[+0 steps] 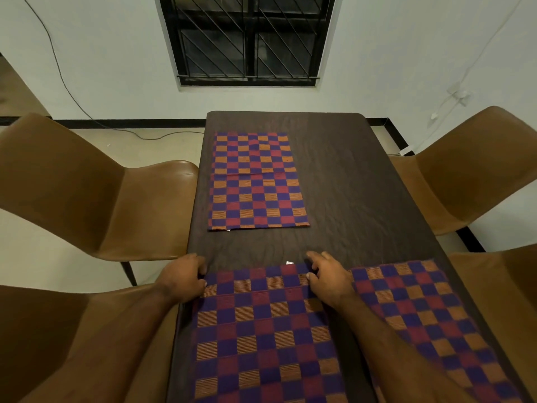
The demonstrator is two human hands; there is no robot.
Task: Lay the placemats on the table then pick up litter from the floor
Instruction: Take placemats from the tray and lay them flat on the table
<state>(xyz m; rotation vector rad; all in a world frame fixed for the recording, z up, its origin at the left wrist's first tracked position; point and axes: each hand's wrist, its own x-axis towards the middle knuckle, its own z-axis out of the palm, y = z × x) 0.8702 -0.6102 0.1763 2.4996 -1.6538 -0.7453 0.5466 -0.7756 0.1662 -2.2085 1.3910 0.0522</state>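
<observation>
Three checkered placemats in blue, red and orange lie on the dark wooden table [348, 184]. One placemat [255, 181] lies flat at the far left of the table. A second placemat [261, 335] lies at the near left; my left hand [183, 277] pinches its far left corner and my right hand [328, 277] pinches its far right corner. The third placemat [430, 321] lies at the near right, beside my right forearm. A small white tag [289, 262] shows at the far edge of the held mat.
Brown chairs stand on both sides: two on the left [87, 184] [58, 344] and two on the right [470, 170] [499, 274]. A barred window [247, 39] is in the far wall. A black cable [72, 91] runs down the wall onto the floor.
</observation>
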